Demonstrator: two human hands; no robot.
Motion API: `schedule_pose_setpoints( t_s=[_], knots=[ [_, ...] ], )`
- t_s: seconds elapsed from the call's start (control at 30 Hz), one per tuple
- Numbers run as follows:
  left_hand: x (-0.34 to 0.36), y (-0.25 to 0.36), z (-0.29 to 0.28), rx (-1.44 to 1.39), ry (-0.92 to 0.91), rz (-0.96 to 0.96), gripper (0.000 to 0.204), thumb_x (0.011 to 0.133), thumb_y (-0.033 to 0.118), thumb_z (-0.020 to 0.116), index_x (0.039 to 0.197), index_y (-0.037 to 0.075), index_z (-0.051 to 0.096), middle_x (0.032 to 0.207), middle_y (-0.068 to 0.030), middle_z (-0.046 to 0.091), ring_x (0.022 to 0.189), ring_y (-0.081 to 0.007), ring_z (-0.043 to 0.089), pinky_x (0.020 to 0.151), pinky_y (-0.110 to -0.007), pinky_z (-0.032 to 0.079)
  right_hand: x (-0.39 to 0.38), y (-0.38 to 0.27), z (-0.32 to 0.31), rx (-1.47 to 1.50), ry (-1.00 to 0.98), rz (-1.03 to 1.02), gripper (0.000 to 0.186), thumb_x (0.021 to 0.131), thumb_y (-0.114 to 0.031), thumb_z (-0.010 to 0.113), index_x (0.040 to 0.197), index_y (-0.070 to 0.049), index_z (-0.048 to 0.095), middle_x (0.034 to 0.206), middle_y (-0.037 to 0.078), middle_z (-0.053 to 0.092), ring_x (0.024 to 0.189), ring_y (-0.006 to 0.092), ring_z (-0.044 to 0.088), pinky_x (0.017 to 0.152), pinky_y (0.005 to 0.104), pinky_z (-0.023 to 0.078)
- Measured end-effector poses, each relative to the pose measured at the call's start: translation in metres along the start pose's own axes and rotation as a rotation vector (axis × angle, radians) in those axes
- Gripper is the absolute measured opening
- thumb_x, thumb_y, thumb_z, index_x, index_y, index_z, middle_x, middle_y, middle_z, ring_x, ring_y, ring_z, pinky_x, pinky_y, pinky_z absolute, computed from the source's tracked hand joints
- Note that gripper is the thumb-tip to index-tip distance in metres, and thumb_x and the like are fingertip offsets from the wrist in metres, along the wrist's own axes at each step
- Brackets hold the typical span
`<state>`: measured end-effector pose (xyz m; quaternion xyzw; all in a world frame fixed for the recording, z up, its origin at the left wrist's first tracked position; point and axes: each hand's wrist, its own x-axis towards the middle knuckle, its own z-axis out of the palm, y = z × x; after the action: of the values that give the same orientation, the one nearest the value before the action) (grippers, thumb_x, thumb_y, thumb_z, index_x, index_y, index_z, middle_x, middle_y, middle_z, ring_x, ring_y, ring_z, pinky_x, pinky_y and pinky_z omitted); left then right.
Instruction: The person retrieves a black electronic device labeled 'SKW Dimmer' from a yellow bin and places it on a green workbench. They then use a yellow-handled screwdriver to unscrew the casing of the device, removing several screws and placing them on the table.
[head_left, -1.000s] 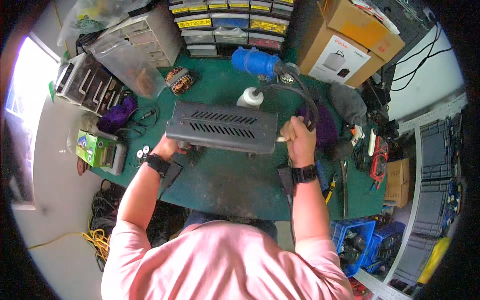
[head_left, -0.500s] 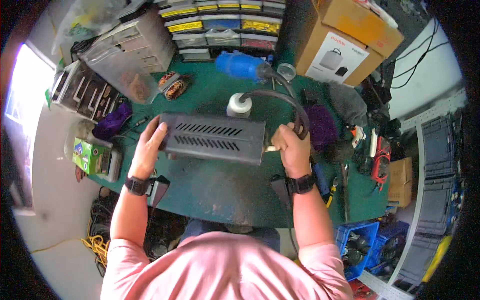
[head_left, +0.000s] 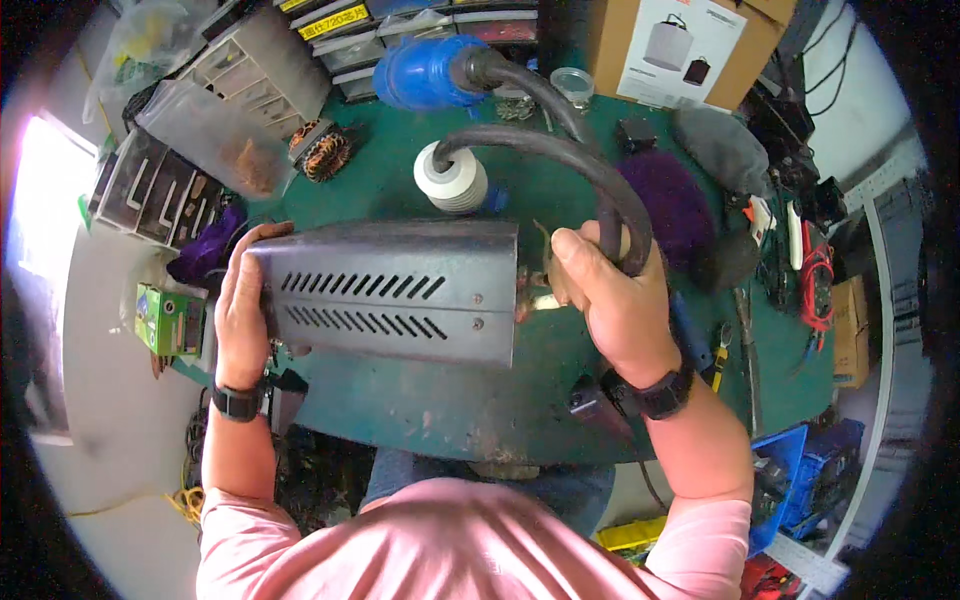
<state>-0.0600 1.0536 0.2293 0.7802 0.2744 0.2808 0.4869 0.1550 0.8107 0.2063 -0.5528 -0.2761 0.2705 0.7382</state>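
Observation:
A black metal housing (head_left: 390,285) with two rows of slanted vents is held crosswise over the bench, its left end gripped by my left hand (head_left: 242,305). My right hand (head_left: 625,305) is closed around thick black cables (head_left: 525,140) beside the housing's right end, where a short white piece (head_left: 543,302) and some metal fittings show. One cable loops to a white ribbed cylindrical fitting (head_left: 450,180); another runs to a large blue plug (head_left: 420,75). What my fingertips touch underneath is hidden.
The green bench (head_left: 400,410) holds a furry brush (head_left: 320,150), purple cloth (head_left: 665,210), red test leads (head_left: 815,300) and assorted tools. Small-parts drawers (head_left: 370,55), plastic bags and a cardboard box (head_left: 750,50) line the back. A green box (head_left: 165,320) is at left, blue crates (head_left: 775,490) lower right.
Both hands have shifted, the left leftward and the right rightward. The housing has moved left and looks larger, nearer the camera, and the blue plug sits farther left in view.

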Motion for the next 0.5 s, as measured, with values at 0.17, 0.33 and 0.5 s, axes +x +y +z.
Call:
schedule_pose_setpoints(
  t_s=[0.17, 0.33, 0.5],
  knots=[
    [-0.025, -0.008, 0.000, 0.076, 0.031, 0.171, 0.044, 0.100, 0.031, 0.034, 0.126, -0.002, 0.047, 0.122, -0.0129, 0.054, 0.109, -0.0185, 0.051, 0.098, -0.031, 0.037, -0.024, 0.002, -0.002, -0.184, -0.046, -0.094, 0.037, 0.092, -0.029, 0.058, 0.064, -0.006, 0.049, 0.061, 0.002, 0.051, 0.060, 0.0115, 0.048, 0.058, 0.0275, 0.037],
    [-0.046, -0.033, -0.002, 0.006, 0.076, 0.274, 0.047, 0.101, 0.034, 0.029, 0.126, -0.002, 0.046, 0.129, -0.0154, 0.051, 0.120, -0.0241, 0.046, 0.106, -0.036, 0.029, -0.041, -0.006, 0.003, -0.393, 0.033, -0.294, 0.033, 0.088, -0.035, 0.065, 0.075, -0.006, 0.054, 0.068, -0.003, 0.050, 0.065, 0.0074, 0.045, 0.060, 0.0252, 0.036],
    [-0.071, -0.055, -0.004, 0.027, 0.101, 0.409, 0.047, 0.099, 0.035, 0.032, 0.127, -0.001, 0.046, 0.130, -0.0140, 0.049, 0.122, -0.0233, 0.043, 0.106, -0.036, 0.027, -0.068, -0.005, 0.023, -0.476, 0.146, -0.208, 0.036, 0.092, -0.042, 0.055, 0.087, -0.007, 0.059, 0.080, -0.002, 0.056, 0.078, 0.0072, 0.051, 0.065, 0.0215, 0.041]
  ],
)
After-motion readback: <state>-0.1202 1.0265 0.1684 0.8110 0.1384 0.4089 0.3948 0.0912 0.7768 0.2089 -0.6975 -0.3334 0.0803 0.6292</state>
